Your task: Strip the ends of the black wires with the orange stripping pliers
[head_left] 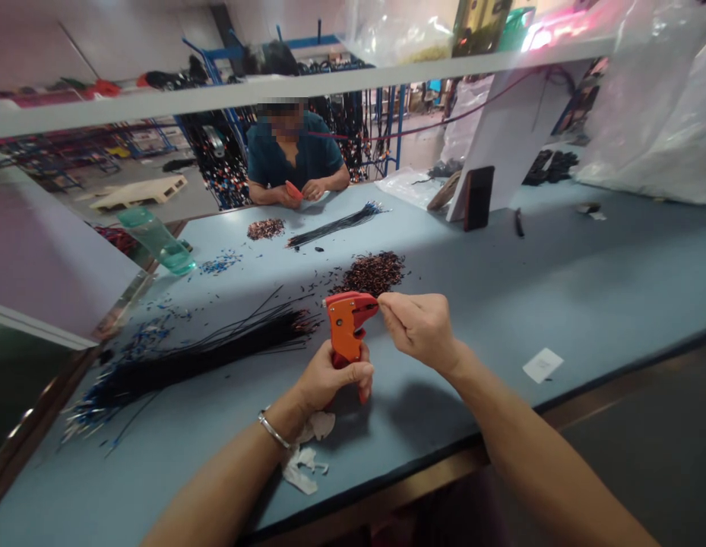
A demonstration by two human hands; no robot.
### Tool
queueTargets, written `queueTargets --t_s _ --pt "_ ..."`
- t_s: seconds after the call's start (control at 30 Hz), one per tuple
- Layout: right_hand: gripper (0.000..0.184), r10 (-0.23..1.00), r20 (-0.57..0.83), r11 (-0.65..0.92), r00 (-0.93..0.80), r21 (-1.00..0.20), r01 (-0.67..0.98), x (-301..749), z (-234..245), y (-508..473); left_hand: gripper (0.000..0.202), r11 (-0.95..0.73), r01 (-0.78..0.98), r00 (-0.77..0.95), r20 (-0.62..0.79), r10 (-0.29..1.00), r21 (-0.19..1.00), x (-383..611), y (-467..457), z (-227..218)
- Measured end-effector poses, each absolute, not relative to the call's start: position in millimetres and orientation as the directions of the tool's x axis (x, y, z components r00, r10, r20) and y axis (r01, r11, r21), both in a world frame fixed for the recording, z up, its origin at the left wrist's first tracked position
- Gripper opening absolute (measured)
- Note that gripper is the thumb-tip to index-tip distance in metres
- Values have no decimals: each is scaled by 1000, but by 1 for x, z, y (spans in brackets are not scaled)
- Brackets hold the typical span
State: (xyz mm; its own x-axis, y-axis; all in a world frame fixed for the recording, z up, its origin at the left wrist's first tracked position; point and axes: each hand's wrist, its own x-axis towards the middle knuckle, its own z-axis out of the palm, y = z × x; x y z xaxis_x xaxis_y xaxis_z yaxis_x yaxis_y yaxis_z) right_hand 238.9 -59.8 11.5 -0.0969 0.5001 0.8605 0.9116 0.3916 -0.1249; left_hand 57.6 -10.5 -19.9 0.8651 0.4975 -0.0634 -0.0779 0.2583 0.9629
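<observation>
A: Left hand (335,376) clenched on the grip of the orange plastic crimping tool (348,328), held above the blue tabletop (586,289).

B: Right hand (418,327) pinches something at its nose, probably thin wire. Tool looks light, rigid; hold by handles.

Tool handles: lower part of orange crimping tool (346,328) covered by left hand (330,377).
Pinched item: hidden inside right hand (419,327) fingers.
Wire bundle (187,351): individual strands indistinguishable.
</observation>
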Motion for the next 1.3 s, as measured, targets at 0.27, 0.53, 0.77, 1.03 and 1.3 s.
queueTargets --t_s 0.27,0.53,0.77,1.03,1.3 --pt "17 454 885 387 -106 -89 918 237 10 -60 40 257 -97 832 -64 552 962 61 -15 -24" --pt "18 492 869 368 -61 -143 919 236 4 -56 40 292 -163 808 -42 588 942 62 -14 -30" --pt "18 512 858 281 30 -200 939 250 0 -51 38 299 -318 719 24 695 900 59 -6 -20" --pt "14 593 796 318 120 -369 874 247 1 -52 25 -36 -262 551 180 815 965 58 0 -21" --pt "22 903 310 184 299 -905 383 241 7 -49 18 -642 154 554 472 685 751 56 -4 -30"
